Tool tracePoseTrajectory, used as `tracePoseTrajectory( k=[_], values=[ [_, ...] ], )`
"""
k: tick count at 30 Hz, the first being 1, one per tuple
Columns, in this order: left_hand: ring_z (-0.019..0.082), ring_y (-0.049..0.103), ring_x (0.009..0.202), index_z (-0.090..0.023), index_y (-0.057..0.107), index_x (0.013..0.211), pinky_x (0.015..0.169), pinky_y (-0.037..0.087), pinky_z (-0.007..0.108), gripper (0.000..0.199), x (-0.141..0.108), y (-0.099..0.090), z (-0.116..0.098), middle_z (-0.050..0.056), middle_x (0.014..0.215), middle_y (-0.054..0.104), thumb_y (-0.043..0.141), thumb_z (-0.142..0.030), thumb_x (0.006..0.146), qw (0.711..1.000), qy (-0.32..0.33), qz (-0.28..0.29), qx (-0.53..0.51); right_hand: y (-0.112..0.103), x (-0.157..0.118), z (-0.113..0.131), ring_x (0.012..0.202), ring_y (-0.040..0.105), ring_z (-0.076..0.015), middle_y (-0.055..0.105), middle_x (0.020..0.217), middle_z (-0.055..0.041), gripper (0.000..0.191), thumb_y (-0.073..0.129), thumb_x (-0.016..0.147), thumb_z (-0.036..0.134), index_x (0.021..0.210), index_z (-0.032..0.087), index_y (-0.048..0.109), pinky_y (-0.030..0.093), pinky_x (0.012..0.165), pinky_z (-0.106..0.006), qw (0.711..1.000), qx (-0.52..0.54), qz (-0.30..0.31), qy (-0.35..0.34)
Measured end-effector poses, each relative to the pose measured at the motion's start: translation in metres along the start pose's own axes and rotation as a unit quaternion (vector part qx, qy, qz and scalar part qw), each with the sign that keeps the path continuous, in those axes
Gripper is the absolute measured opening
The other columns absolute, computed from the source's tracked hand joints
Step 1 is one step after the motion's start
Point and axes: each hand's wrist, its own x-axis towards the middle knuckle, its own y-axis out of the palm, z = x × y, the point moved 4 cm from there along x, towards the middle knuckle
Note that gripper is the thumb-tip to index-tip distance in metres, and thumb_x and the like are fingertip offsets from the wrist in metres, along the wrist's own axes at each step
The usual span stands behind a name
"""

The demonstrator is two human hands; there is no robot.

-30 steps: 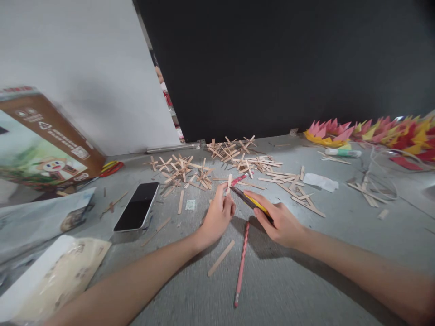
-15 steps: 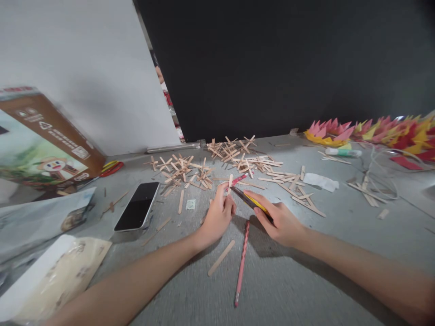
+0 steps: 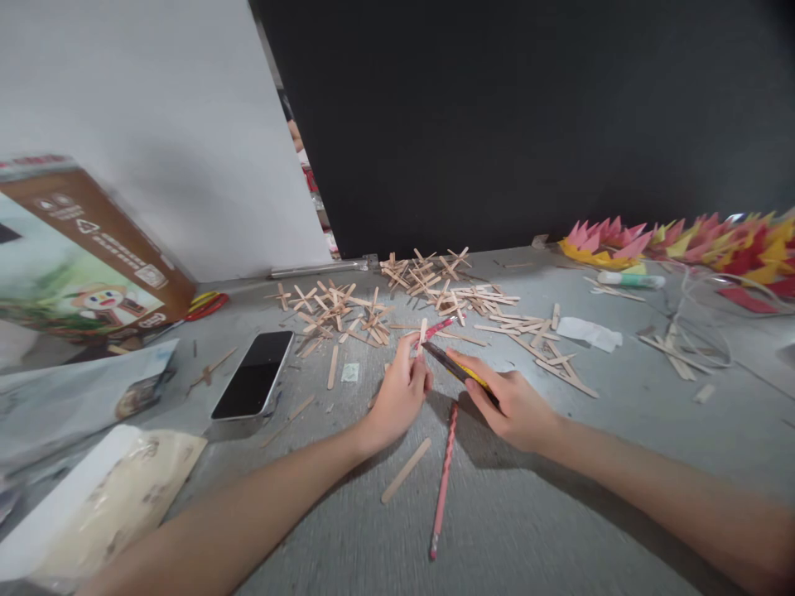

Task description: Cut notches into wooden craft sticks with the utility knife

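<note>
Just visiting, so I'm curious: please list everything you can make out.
Craft sticks: many, tan, mostly centre
Utility knife: one, black-yellow, centre
Pencil: one, pink, front
Slim item: one, red, centre
Smartphone: one, black, left
Carton: one, brown, far left
Packets: two, cream, bluish, left
Glue stick: one, white-green, right
Cable: one, white, right
Paper cutouts: several, multicoloured, far right
Paper scrap: one, white, right
Panels: two, white, black, behind
Table: one, grey, beneath
Left hand: one, centre
Right hand: one, centre
</note>
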Motion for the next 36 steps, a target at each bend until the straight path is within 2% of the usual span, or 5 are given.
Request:
tracePoseTrajectory(
  k=[9, 17, 25, 30, 36],
  values=[
    [0.011, 0.044, 0.051, -0.022, 0.044, 0.139, 0.055, 0.037, 0.023, 0.044, 0.000, -0.001, 0.003, -0.006, 0.067, 0.054, 0.041, -0.052, 0.107, 1.000, 0.011, -0.013, -0.013, 0.001, 0.003, -0.003, 0.048, 0.044, -0.0148, 0.055, 0.061, 0.0046, 0.051, 0.038, 0.109, 0.035, 0.159, 0.021, 0.042, 0.033, 0.052, -0.029, 0.985, 0.123, 0.085, 0.087],
    [0.011, 0.046, 0.051, -0.022, 0.040, 0.140, 0.053, 0.038, 0.022, 0.044, 0.002, -0.001, 0.005, -0.006, 0.066, 0.053, 0.033, -0.052, 0.109, 1.000, 0.013, -0.007, 0.010, 0.005, 0.004, -0.013, 0.062, 0.052, -0.0165, 0.059, 0.072, 0.0017, 0.055, 0.035, 0.111, 0.050, 0.162, 0.028, 0.037, 0.040, 0.057, -0.028, 0.950, 0.256, 0.123, 0.126],
    [0.010, 0.046, 0.049, -0.024, 0.045, 0.138, 0.048, 0.035, 0.019, 0.042, 0.004, -0.002, 0.004, -0.006, 0.065, 0.055, 0.043, -0.052, 0.106, 0.996, -0.013, 0.010, -0.083, 0.000, 0.010, -0.012, 0.065, 0.053, -0.0161, 0.053, 0.075, 0.0006, 0.054, 0.048, 0.106, 0.054, 0.152, 0.026, 0.053, 0.041, 0.058, -0.029, 0.898, 0.401, 0.099, 0.152],
    [0.010, 0.045, 0.044, -0.025, 0.041, 0.131, 0.043, 0.031, 0.018, 0.043, 0.007, -0.003, 0.009, -0.007, 0.064, 0.056, 0.051, -0.055, 0.102, 0.987, -0.067, -0.038, -0.139, 0.006, 0.007, -0.018, 0.064, 0.049, -0.0141, 0.052, 0.076, 0.0016, 0.055, 0.050, 0.106, 0.055, 0.154, 0.027, 0.050, 0.039, 0.057, -0.028, 0.896, 0.409, 0.080, 0.156],
    [0.009, 0.043, 0.041, -0.025, 0.040, 0.122, 0.041, 0.031, 0.017, 0.035, 0.007, -0.003, 0.007, -0.009, 0.059, 0.056, 0.052, -0.051, 0.101, 0.988, -0.064, -0.039, -0.135, 0.006, 0.008, -0.020, 0.061, 0.048, -0.0143, 0.051, 0.072, 0.0029, 0.058, 0.048, 0.106, 0.055, 0.156, 0.026, 0.048, 0.038, 0.054, -0.027, 0.908, 0.381, 0.063, 0.162]
  ],
)
